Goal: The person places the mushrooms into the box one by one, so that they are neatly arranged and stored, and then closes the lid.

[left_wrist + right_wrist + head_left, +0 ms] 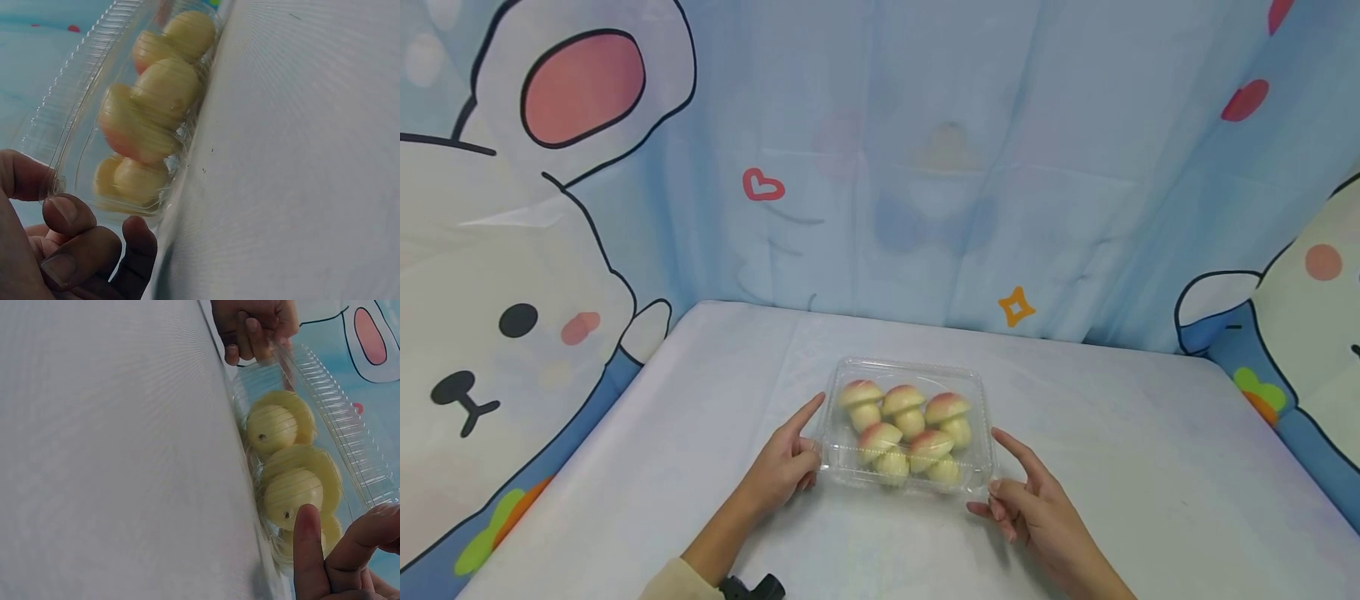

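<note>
A clear plastic clamshell box (906, 367) sits on the white-covered table, its lid down. Inside are several cream, mushroom-shaped pieces (903, 400) with pinkish-red caps. At the box's left side, my left hand (785, 467) pinches the rim near the front corner, with the index finger stretched along the side. My right hand (1037, 508) pinches the front right corner, its index finger pointing forward along that edge. In the left wrist view, the left fingertips (70, 212) meet the lid's rim. The right wrist view shows one right finger (307, 534) straight in front of the box.
White cloth (760, 358) covers the table. Behind it hangs a blue curtain (925, 250) printed with cartoon animals at both sides. A black device (756, 588) is at the left wrist, beside a beige sleeve (681, 582).
</note>
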{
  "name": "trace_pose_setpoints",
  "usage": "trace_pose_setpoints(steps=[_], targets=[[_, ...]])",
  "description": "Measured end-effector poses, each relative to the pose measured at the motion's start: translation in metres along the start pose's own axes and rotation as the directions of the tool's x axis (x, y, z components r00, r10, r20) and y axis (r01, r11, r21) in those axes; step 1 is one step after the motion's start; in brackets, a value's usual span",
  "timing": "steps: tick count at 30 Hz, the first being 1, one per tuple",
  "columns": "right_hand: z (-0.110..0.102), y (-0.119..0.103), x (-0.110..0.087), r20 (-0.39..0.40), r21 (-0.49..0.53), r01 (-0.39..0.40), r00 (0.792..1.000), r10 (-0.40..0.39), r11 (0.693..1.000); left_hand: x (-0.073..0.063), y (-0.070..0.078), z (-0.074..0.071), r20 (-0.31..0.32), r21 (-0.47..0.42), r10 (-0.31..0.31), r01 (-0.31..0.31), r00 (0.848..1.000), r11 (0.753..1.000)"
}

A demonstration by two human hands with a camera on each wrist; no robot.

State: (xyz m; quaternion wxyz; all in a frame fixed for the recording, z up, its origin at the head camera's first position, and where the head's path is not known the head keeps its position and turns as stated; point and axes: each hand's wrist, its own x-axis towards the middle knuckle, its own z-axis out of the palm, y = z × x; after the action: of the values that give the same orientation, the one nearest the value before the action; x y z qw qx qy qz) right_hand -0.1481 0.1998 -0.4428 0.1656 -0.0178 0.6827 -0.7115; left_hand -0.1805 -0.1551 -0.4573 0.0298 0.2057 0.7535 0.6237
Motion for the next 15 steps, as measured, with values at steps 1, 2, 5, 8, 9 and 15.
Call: trace_pose_setpoints(steps=[1,2,5,8,9,15], targets=[[0.0,0.0001,0.0001,-0.004,0.001,-0.003,1.0,0.003,1.0,0.0,-0.0001,0.0001,0.0,0.001,-0.001,0.001,1.0,1.0],[0.0,0.0002,0.0001,-0.007,0.002,-0.005,1.0,0.005,1.0,0.0001,-0.0003,0.0001,-0.001,0.002,-0.001,0.001,1.0,1.0],[0.0,0.0002,-0.0003,-0.012,0.004,-0.015,1.0,0.015,1.0,0.0001,-0.001,0.0002,0.0,0.0,-0.002,0.002,1.0,1.0],[-0.0001,0.0002,-0.0007,-0.013,0.013,-0.023,1.0,0.024,1.0,-0.0002,-0.0018,0.0003,-0.009,0.002,-0.003,0.003,1.0,1.0],[0.0,0.0,-0.001,-0.011,0.016,-0.028,1.0,0.028,0.999,-0.0004,-0.0019,0.0003,-0.014,0.0,-0.002,0.002,1.0,1.0],[-0.0021,-0.0015,-0.0009,0.022,0.019,-0.037,0.999,0.036,0.999,-0.0007,-0.0018,0.0006,-0.039,0.004,-0.005,0.005,0.999,1.0]])
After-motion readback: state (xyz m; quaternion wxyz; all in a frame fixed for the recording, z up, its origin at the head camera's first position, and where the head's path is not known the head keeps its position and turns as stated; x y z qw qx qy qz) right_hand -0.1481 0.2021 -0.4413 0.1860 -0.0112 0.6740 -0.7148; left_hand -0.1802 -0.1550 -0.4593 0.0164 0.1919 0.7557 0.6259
